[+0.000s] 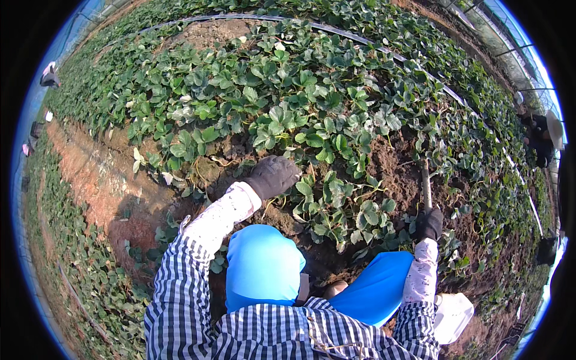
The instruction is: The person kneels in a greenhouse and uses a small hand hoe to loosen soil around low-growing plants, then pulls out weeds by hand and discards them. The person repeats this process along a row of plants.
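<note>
My left hand (273, 177), in a dark work glove, is curled low among strawberry plants (281, 121) at the bed's near side. Its fingers face away from me, so whether they grip a stem is hidden. Further right, my gloved right hand (429, 223) is closed around the wooden handle (426, 184) of a tool. The handle points away from me, and its far end disappears among leaves and soil. Between both hands grows a leafy strawberry plant (335, 202). Loose brown soil (391, 168) shows just left of the handle.
A white plastic container (452, 317) lies by my right elbow. Along the bed runs a pale hose or strip (346, 35). A bare dirt furrow (94, 157) is at left. One person in a hat (542, 135) is at far right; my blue-covered knees (265, 270) are close below.
</note>
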`<action>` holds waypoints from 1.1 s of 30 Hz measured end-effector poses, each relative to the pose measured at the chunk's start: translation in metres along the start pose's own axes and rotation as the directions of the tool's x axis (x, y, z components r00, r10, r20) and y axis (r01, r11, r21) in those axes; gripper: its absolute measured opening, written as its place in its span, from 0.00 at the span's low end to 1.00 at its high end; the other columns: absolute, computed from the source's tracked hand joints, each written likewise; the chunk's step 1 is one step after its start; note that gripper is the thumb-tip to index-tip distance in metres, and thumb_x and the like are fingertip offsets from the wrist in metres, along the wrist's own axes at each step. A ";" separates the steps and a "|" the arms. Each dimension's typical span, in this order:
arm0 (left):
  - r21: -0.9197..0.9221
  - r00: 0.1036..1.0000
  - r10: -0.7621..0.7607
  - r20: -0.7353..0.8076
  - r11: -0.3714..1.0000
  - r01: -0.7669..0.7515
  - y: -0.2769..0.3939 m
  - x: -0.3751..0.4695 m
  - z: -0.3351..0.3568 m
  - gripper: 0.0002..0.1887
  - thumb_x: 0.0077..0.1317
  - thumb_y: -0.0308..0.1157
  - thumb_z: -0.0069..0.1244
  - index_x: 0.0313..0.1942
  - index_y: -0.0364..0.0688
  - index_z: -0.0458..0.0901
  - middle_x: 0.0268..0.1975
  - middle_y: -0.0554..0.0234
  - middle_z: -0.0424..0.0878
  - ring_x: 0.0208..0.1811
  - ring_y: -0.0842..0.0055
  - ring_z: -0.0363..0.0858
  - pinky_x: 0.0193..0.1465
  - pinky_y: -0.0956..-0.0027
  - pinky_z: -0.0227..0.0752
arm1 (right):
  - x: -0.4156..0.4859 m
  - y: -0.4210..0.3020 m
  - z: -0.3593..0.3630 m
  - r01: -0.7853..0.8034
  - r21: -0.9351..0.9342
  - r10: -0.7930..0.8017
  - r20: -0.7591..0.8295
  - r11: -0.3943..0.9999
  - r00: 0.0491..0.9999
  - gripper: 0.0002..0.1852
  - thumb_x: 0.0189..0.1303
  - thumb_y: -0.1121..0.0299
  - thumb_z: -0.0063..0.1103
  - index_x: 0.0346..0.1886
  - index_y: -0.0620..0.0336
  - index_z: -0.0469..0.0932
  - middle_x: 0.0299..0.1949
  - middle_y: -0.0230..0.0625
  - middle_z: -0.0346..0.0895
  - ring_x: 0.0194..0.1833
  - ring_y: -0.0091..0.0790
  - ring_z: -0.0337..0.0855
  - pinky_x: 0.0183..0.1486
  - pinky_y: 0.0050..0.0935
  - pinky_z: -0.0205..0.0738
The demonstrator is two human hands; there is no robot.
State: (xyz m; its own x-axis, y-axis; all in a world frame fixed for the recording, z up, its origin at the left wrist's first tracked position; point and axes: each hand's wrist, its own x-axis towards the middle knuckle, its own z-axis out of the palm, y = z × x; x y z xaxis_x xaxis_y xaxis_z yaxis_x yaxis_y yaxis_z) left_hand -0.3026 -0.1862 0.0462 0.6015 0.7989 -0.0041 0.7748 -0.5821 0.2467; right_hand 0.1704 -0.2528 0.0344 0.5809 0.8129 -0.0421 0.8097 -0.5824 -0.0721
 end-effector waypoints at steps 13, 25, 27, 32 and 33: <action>0.748 0.895 -0.322 0.308 0.664 -0.019 -0.042 0.118 0.015 0.21 0.64 0.38 0.43 0.56 0.43 0.73 0.52 0.60 0.78 0.57 0.64 0.70 0.64 0.50 0.47 | 0.009 0.038 0.024 0.040 0.794 0.117 -0.139 0.606 0.983 0.06 0.63 0.67 0.49 0.34 0.57 0.65 0.18 0.27 0.65 0.16 0.20 0.65 0.16 0.22 0.60; 0.486 0.874 -0.485 -0.026 0.758 0.435 -0.054 0.102 0.048 0.13 0.60 0.45 0.47 0.29 0.51 0.85 0.26 0.64 0.83 0.30 0.69 0.81 0.28 0.55 0.65 | -0.127 -0.204 -0.072 -0.098 0.980 -0.338 0.152 0.171 0.929 0.09 0.62 0.70 0.52 0.44 0.60 0.70 0.24 0.24 0.67 0.20 0.16 0.66 0.19 0.16 0.62; 0.395 0.764 -0.568 0.307 0.806 0.440 -0.040 0.125 0.034 0.12 0.63 0.40 0.43 0.39 0.48 0.83 0.39 0.68 0.84 0.40 0.68 0.81 0.37 0.52 0.69 | -0.109 -0.188 -0.034 0.185 0.973 -0.428 -0.110 0.137 0.897 0.14 0.59 0.76 0.52 0.48 0.60 0.66 0.29 0.29 0.69 0.22 0.16 0.67 0.20 0.16 0.63; 0.399 0.874 -0.486 0.004 0.802 0.444 -0.064 0.101 0.086 0.10 0.60 0.37 0.44 0.32 0.46 0.81 0.27 0.62 0.82 0.32 0.66 0.79 0.38 0.55 0.65 | -0.144 -0.231 -0.093 -0.352 0.904 -0.644 0.421 0.242 0.638 0.13 0.62 0.76 0.48 0.50 0.61 0.63 0.27 0.27 0.69 0.18 0.16 0.65 0.17 0.14 0.61; 0.392 0.881 -0.471 -0.037 0.804 0.447 -0.052 0.096 0.071 0.09 0.59 0.36 0.44 0.32 0.46 0.81 0.26 0.62 0.81 0.31 0.66 0.79 0.39 0.55 0.64 | -0.150 -0.240 -0.090 -0.181 0.926 -0.630 0.360 0.331 0.688 0.12 0.64 0.74 0.47 0.50 0.61 0.63 0.25 0.26 0.69 0.17 0.15 0.64 0.17 0.14 0.59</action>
State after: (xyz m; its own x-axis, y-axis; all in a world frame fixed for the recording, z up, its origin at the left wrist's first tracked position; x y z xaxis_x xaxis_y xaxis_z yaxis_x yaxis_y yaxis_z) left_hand -0.2713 -0.0898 -0.0364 0.1577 0.9839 -0.0843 0.9682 -0.1709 -0.1829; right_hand -0.1034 -0.2357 0.1479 -0.1398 0.9291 -0.3425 0.0858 -0.3332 -0.9389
